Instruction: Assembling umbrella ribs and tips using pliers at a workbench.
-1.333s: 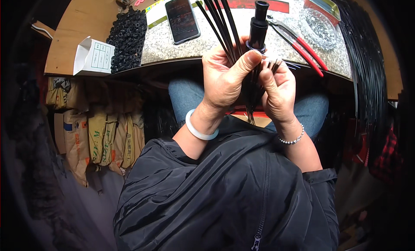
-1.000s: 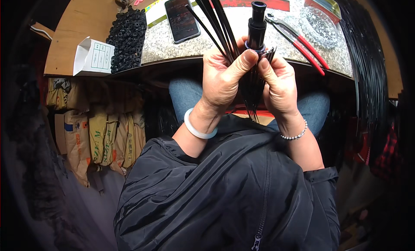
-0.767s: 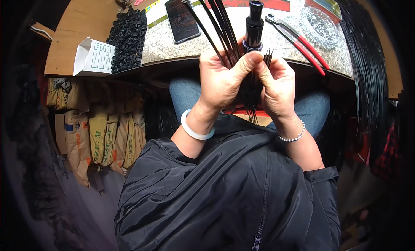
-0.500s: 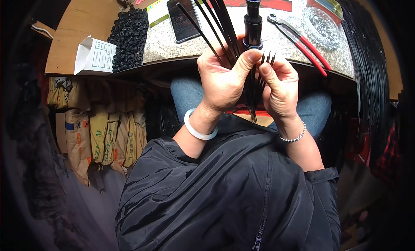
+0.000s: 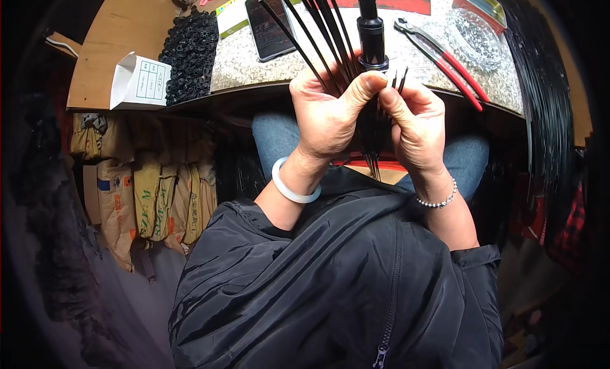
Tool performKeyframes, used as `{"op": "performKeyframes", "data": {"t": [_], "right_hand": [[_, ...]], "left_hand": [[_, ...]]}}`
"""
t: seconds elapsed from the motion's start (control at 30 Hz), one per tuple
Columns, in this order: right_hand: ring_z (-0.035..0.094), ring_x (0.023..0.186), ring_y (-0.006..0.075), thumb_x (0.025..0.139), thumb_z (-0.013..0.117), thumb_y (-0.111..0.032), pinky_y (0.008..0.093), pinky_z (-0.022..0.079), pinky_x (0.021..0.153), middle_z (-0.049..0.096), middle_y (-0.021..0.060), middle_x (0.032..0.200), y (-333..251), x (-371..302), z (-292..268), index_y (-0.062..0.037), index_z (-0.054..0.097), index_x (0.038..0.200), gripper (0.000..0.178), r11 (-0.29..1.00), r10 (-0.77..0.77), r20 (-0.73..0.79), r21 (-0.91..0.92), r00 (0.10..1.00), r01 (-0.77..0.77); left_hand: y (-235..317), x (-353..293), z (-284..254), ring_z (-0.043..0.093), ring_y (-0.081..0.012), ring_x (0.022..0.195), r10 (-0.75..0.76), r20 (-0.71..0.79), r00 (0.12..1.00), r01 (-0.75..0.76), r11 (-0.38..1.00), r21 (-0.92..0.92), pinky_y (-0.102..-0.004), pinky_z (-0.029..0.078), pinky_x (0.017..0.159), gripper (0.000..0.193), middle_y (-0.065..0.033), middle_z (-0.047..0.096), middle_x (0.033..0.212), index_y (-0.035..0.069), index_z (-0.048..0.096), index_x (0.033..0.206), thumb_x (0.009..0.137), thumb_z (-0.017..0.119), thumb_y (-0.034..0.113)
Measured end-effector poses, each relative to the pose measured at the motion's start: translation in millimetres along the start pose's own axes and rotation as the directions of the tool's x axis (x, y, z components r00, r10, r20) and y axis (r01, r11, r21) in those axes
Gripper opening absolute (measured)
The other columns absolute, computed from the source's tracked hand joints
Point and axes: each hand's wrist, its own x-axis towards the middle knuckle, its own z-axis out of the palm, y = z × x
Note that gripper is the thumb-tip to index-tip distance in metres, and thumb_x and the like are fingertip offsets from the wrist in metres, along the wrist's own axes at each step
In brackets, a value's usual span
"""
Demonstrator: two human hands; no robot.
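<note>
My left hand [image 5: 330, 108] is closed around a black cylindrical part [image 5: 372, 41] with a flared top and a collar, which stands nearly upright. Several thin black rods [image 5: 321, 35], resembling umbrella ribs, fan up and left from behind the left thumb. Pinched between the thumb and fingers of my right hand [image 5: 416, 118] are a few thin black rods [image 5: 401, 82], their pointed tips showing above it. The two thumbs almost meet just below the collar. Below the hands a bundle of dark rod ends [image 5: 372, 143] hangs down; how it joins the cylinder is hidden.
On the speckled table [image 5: 241, 76] lie a phone [image 5: 270, 26], red-handled pliers [image 5: 445, 64] and a clear glass dish [image 5: 473, 38]. A white box [image 5: 141, 82] stands beside a heap of small black parts [image 5: 190, 57]. Long black rods [image 5: 546, 95] hang over the right edge.
Fewer rod tips show above my right hand, which has shifted slightly right. One more rod stands in the fan by my left hand. The cylinder leans a little further left.
</note>
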Motion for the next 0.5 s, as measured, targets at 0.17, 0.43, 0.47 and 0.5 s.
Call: {"op": "performKeyframes", "data": {"t": [0.17, 0.43, 0.47, 0.5], "right_hand": [[0.061, 0.073, 0.0078, 0.082, 0.067, -0.006, 0.0211, 0.049, 0.067, 0.067, 0.006, 0.085, -4, 4, -3, 0.0013, 0.066, 0.098, 0.018, 0.998, 0.066, 0.03, -0.015, 0.997, -0.065], [0.061, 0.074, 0.0083, 0.081, 0.068, -0.004, 0.022, 0.05, 0.071, 0.067, 0.0062, 0.085, -5, 6, 3, 0.0006, 0.065, 0.092, 0.013, 0.999, 0.031, -0.023, -0.038, 0.999, -0.032], [0.061, 0.074, 0.0083, 0.081, 0.068, -0.004, 0.022, 0.05, 0.071, 0.067, 0.0062, 0.085, -4, 5, 1, 0.0006, 0.065, 0.092, 0.013, 0.999, 0.032, -0.023, -0.037, 0.999, -0.033], [0.061, 0.075, 0.0084, 0.08, 0.069, -0.003, 0.0224, 0.051, 0.071, 0.067, 0.0064, 0.085, -1, 4, -1, 0.0004, 0.065, 0.092, 0.013, 1.0, -0.016, -0.009, -0.016, 1.0, 0.016]], "left_hand": [[-1, 0, -3, 0.06, -0.0075, 0.072, -0.041, 0.01, 0.999, 0.041, 0.999, -0.012, -0.0208, 0.05, 0.066, 0.026, -0.0038, 0.066, 0.081, -0.003, 0.063, 0.101, 0.078, 0.072, 0.003], [2, 0, -1, 0.06, -0.0124, 0.086, -0.004, 0.116, 0.993, -0.014, 0.988, 0.154, -0.0251, 0.048, 0.08, 0.038, -0.0086, 0.064, 0.103, -0.003, 0.058, 0.114, 0.081, 0.07, 0.009], [-1, 0, 4, 0.06, -0.0101, 0.081, 0.05, 0.058, 0.997, -0.055, 0.995, 0.087, -0.0233, 0.049, 0.074, 0.033, -0.0067, 0.065, 0.094, -0.004, 0.059, 0.11, 0.08, 0.07, 0.005], [-2, 0, 6, 0.06, -0.0078, 0.075, 0.101, -0.005, 0.995, -0.101, 0.995, 0.023, -0.0214, 0.049, 0.069, 0.029, -0.0048, 0.066, 0.085, -0.005, 0.061, 0.105, 0.079, 0.07, 0.002]]}}
